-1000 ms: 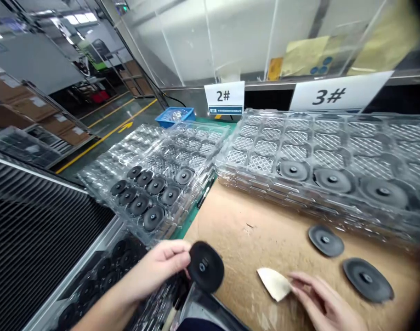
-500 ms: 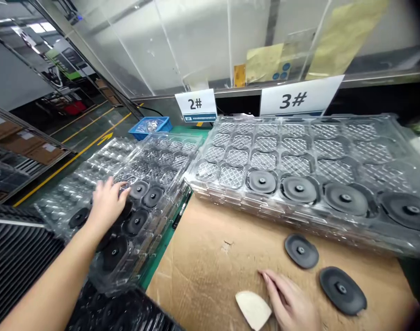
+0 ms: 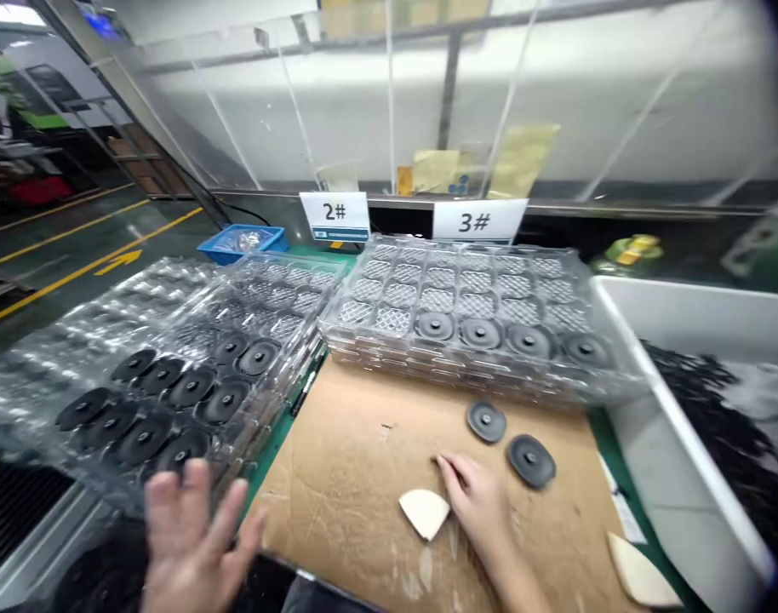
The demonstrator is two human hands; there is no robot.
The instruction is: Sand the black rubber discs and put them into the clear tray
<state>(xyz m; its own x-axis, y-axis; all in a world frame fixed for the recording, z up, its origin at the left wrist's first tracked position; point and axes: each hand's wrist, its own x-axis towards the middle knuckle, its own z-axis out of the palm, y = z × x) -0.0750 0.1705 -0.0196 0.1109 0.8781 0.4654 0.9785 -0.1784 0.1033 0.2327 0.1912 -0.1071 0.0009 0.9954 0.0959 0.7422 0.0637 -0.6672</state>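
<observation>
My left hand (image 3: 194, 536) hovers low at the front left, fingers spread and empty, just in front of the clear tray (image 3: 172, 375) that holds several black discs (image 3: 191, 387). My right hand (image 3: 482, 502) rests flat on the brown cardboard sheet (image 3: 357, 451), fingers stretched out, touching a cream wedge-shaped pad (image 3: 424, 512). Two loose black discs (image 3: 486, 421) (image 3: 530, 461) lie on the cardboard just beyond my right hand. A second stack of clear trays (image 3: 466, 306) stands behind them with a row of black discs in it.
Signs "2#" (image 3: 334, 215) and "3#" (image 3: 475, 223) stand at the back in front of a clear screen. A small blue bin (image 3: 239, 243) sits back left. A white tub (image 3: 689, 400) with dark parts fills the right. Another cream pad (image 3: 637, 575) lies front right.
My left hand has left the left tray and pulled back toward me, open. The disc it held a second ago is gone from it. The view has tilted and widened to the right.
</observation>
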